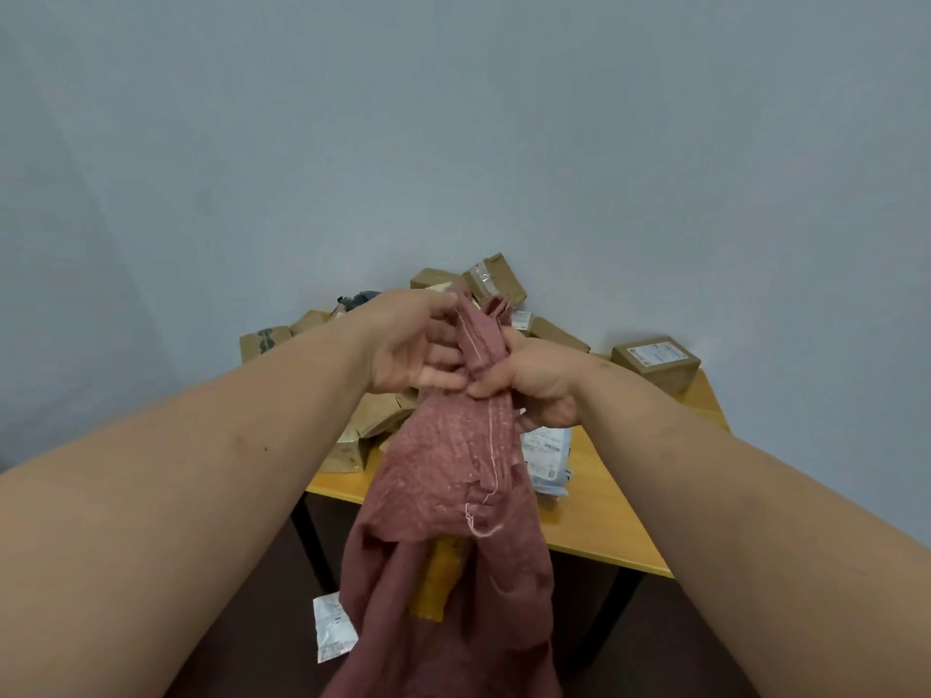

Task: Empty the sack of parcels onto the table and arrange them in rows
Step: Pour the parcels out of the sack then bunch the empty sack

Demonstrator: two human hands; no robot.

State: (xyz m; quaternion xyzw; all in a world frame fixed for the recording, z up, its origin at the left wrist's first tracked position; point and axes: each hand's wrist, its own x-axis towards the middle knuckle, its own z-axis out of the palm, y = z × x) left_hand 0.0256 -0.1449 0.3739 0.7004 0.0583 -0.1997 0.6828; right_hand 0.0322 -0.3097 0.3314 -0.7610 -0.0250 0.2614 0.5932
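Observation:
A dull red woven sack (448, 476) hangs in front of me, its bunched end held up over the table. My left hand (413, 345) and my right hand (534, 385) both grip that bunched end, side by side. The sack's open mouth hangs low, and a yellow parcel (438, 581) shows inside it. Behind the sack, several brown cardboard parcels (496, 277) lie in a heap on the wooden table (604, 501). One brown box (655, 362) sits apart at the table's far right. A white and blue mailer bag (549, 460) lies to the right of the sack.
A white mailer (332, 627) lies on the dark floor, left of the sack and below the table's front edge. The table stands against a pale grey wall. Black table legs (312, 541) show under the front edge.

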